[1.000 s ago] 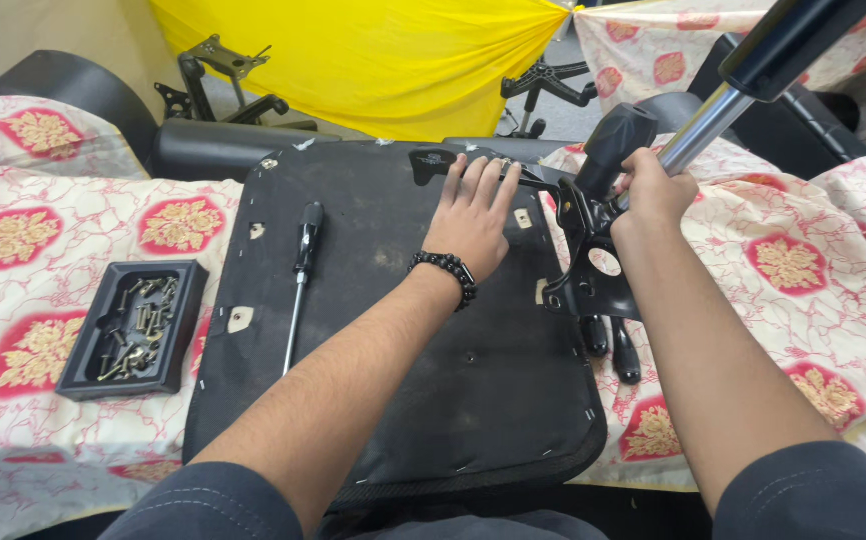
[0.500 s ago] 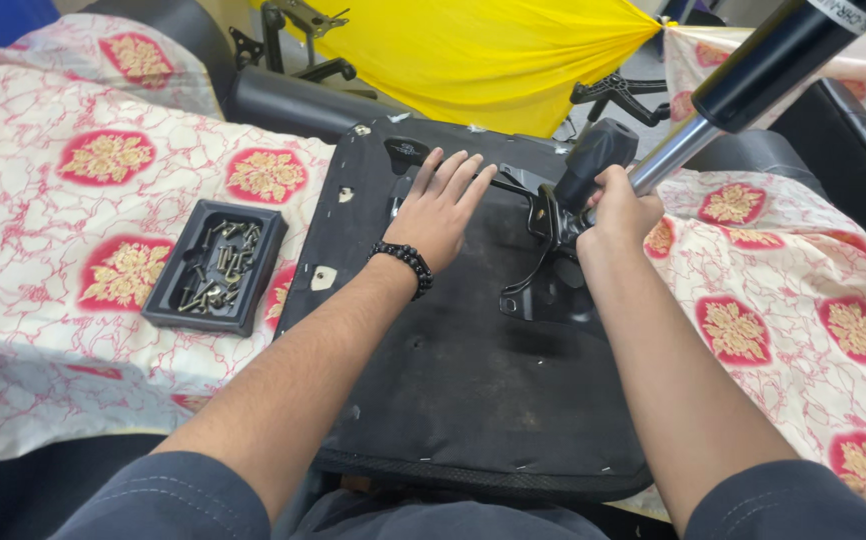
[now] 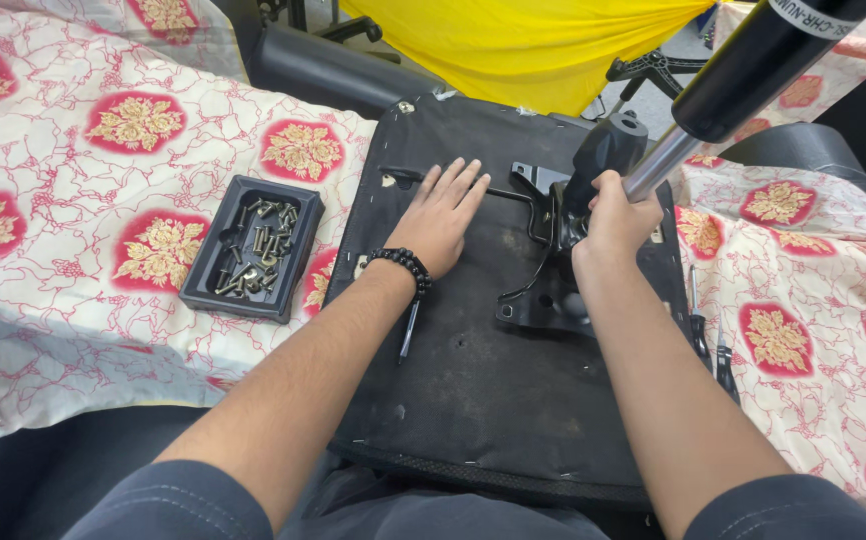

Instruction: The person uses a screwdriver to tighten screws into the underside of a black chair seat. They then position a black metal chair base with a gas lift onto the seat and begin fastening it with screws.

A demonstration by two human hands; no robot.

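Observation:
An upturned black chair seat [image 3: 473, 400] lies on the table in front of me. My left hand [image 3: 443, 215] rests flat on it, fingers spread, a black bead bracelet at the wrist. My right hand [image 3: 613, 220] grips the black lever part of the metal chair mechanism [image 3: 553, 290] bolted to the seat. A black-and-silver gas cylinder [image 3: 743, 80] rises from the mechanism toward the upper right. A screwdriver [image 3: 409, 330] lies on the seat, partly hidden under my left forearm.
A black tray of screws and bolts [image 3: 253, 248] sits left of the seat on the red-and-white floral cloth [image 3: 73, 200]. Black tools [image 3: 713, 350] lie at the seat's right edge. Yellow fabric [image 3: 513, 40], black chair parts and a chair base [image 3: 653, 70] stand behind.
The view has shifted left, so seat and tray now sit further right. My left hand has slid slightly toward the seat's middle. My right hand keeps its grip on the mechanism.

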